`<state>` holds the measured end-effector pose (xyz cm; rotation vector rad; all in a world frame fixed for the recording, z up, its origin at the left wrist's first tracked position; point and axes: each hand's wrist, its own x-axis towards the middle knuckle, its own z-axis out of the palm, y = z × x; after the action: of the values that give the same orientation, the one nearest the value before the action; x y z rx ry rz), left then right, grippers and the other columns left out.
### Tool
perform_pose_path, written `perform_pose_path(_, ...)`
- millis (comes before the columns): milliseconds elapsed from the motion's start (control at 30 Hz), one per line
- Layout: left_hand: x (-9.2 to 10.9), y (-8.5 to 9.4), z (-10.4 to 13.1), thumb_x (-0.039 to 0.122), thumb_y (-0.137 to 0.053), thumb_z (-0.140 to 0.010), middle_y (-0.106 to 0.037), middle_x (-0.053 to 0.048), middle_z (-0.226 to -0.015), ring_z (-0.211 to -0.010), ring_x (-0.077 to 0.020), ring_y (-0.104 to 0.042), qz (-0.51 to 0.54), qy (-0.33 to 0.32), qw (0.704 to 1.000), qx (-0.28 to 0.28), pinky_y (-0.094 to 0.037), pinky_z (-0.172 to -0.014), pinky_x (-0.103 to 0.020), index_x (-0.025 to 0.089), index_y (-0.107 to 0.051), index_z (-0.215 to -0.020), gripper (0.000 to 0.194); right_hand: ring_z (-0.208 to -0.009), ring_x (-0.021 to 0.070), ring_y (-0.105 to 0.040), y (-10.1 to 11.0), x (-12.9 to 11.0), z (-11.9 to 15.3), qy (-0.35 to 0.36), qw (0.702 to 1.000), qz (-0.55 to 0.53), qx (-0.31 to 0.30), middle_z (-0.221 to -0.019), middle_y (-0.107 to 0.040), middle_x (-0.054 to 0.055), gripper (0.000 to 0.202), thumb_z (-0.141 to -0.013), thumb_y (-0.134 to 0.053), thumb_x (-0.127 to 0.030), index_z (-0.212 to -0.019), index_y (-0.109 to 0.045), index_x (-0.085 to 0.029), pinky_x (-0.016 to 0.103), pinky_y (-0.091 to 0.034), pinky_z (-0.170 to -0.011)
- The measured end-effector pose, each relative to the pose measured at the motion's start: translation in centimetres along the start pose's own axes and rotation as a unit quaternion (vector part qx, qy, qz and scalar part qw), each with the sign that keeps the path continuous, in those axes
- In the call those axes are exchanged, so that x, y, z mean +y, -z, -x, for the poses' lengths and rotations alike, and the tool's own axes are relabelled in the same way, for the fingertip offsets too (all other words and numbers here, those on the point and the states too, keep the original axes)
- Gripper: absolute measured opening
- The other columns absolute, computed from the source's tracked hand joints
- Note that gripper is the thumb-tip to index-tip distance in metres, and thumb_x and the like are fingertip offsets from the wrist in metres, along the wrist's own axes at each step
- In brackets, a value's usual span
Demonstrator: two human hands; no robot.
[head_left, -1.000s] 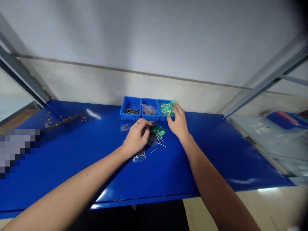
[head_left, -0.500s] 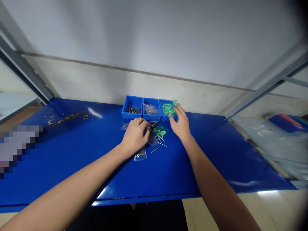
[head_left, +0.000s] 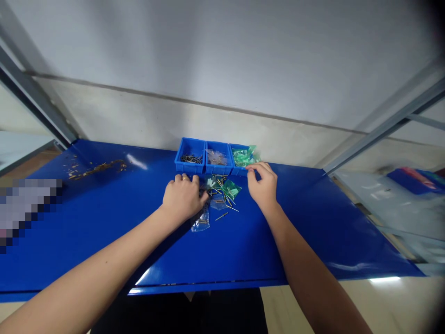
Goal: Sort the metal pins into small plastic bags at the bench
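My left hand (head_left: 182, 197) rests on the blue table at the left side of a small pile, its fingers curled down and the fingertips hidden. Beside its thumb lie loose pop rivets (head_left: 221, 216), a small green bag (head_left: 231, 189) and clear bags (head_left: 200, 221) with metal pieces inside. My right hand (head_left: 263, 183) is closed, thumb and forefinger pinched at the front right corner of the bin with green bags (head_left: 243, 157). What the pinch holds, if anything, is too small to make out.
Three blue bins stand in a row near the wall: one with metal rivets (head_left: 191, 159), one with clear bags (head_left: 216, 157), one with green bags. Brown debris (head_left: 97, 169) lies on the table (head_left: 139, 241) at left. Metal posts (head_left: 365, 148) rise at both sides.
My left hand has slid left off the pile, uncovering more of the rivets and bags. My right hand has drawn back slightly from the green bags, its fingers going from spread to pinched.
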<state>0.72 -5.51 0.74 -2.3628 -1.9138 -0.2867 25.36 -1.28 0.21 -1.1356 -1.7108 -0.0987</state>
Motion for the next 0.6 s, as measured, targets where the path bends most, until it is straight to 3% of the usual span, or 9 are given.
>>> perform_pose_path(200,-0.4,-0.6,-0.2,0.025,-0.05,-0.092,-0.068,-0.018,-0.094,-0.101,-0.0337,-0.061,0.027,-0.065,0.998,-0.003,-0.052,-0.076,-0.04,0.012,-0.062,-0.102,0.02,-0.083,0.0222,-0.069,-0.3,-0.5,0.4,-0.038,0.997,-0.049,-0.038,-0.085,-0.073,0.004,0.02,-0.088,-0.053,-0.014,-0.087,-0.072,-0.021,0.036,-0.054,-0.081)
perform_pose_path(300,-0.6,-0.9,-0.4,0.015,-0.049,-0.09,-0.067,-0.016,-0.091,-0.097,-0.0309,-0.061,0.039,-0.084,0.996,-0.004,-0.052,-0.073,-0.038,0.014,-0.062,-0.102,0.018,-0.079,0.0212,-0.07,-0.5,-0.6,0.6,-0.05,0.995,-0.064,-0.056,-0.084,-0.074,0.004,0.02,-0.088,-0.054,-0.015,-0.087,-0.073,-0.021,0.035,-0.054,-0.078)
perform_pose_path(600,-0.3,-0.7,-0.7,0.018,-0.042,-0.096,-0.066,-0.012,-0.085,-0.081,-0.0236,-0.064,0.1,-0.12,0.987,0.041,-0.046,-0.063,-0.032,0.015,-0.063,-0.098,0.021,-0.079,0.0206,-0.069,-1.0,-1.0,1.1,-0.066,0.987,-0.089,-0.115,-0.083,-0.073,0.003,0.019,-0.089,-0.055,-0.017,-0.088,-0.073,-0.021,0.035,-0.053,-0.076)
